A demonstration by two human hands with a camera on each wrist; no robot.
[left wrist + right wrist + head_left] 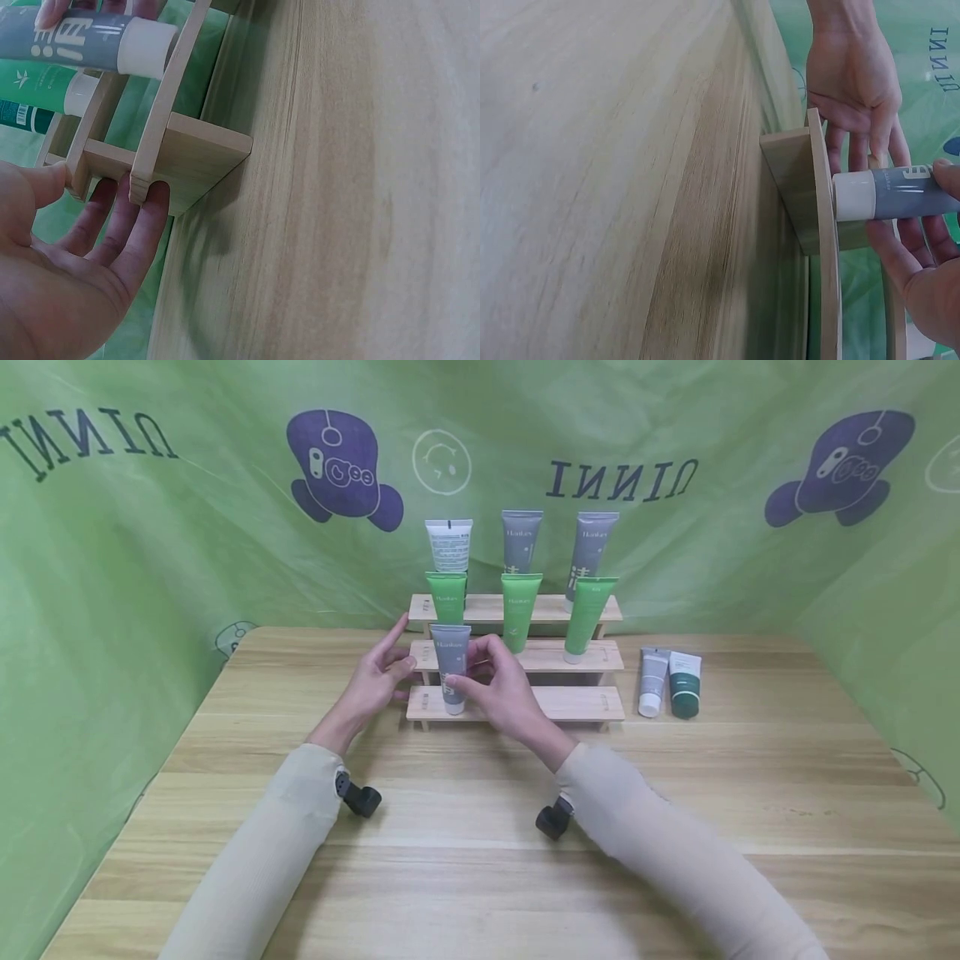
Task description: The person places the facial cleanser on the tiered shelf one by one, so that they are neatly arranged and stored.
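Observation:
A three-tier wooden rack [540, 702] stands on the table. My right hand [504, 687] pinches a grey squeeze tube [452, 660] between thumb and fingers. The tube is upright, its white cap down on the left end of the front step. My left hand [375, 672] is at the rack's left end. In the left wrist view, the left thumb touches the middle step, and the fairly straight fingers [135, 232] touch the front step's end. In the right wrist view, the tube's white cap [853, 196] meets the step surface.
Three green tubes [517, 610] stand on the middle step. The top step carries a white-topped tube [449, 543] and two grey tubes [521, 539]. Right of the rack, a grey tube [653, 681] and a white-and-green tube [685, 683] lie on the table. A green cloth hangs behind.

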